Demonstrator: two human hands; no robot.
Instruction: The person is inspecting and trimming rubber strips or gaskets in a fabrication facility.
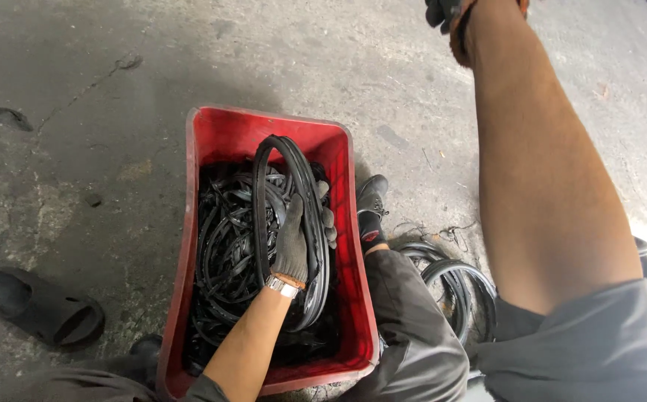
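My left hand (297, 238), in a grey work glove with a wristwatch, reaches into a red plastic crate (353, 216) and grips a bundle of black rubber rings (293, 160) standing on edge. The crate holds a tangle of black rubber strips and rings (223, 246). My right arm stretches up to the top edge of the view. Only the gloved right hand's (442, 11) base shows there, so its fingers are hidden.
The crate sits on stained grey concrete floor (100, 97). More black rings (450, 286) lie on the floor right of the crate by my leg. A black shoe (372, 201) rests beside the crate and a black sandal (37, 305) lies at the lower left.
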